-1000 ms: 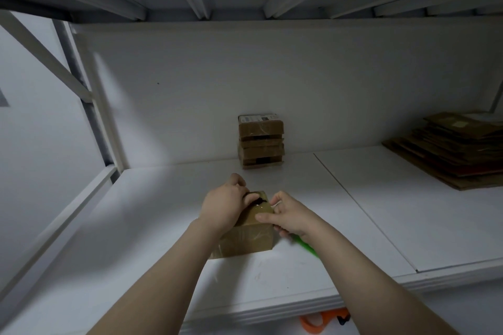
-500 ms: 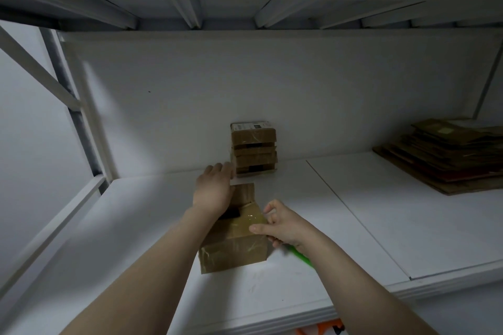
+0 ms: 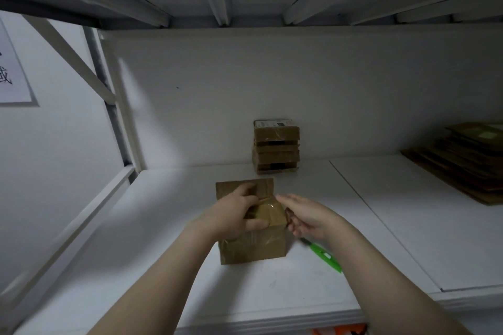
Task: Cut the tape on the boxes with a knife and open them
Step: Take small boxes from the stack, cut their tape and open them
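Near the front edge of the shelf [image 3: 163, 253] our left hand [image 3: 234, 215] grips the box [image 3: 255, 249] top while our right hand [image 3: 306, 215], loosely spread, hovers just right of it, nearer the taped flap [image 3: 268, 212].

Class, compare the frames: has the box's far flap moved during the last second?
Yes. The far flap has swung up and back, toward the stack of boxes against the back wall, with the left hand on it.
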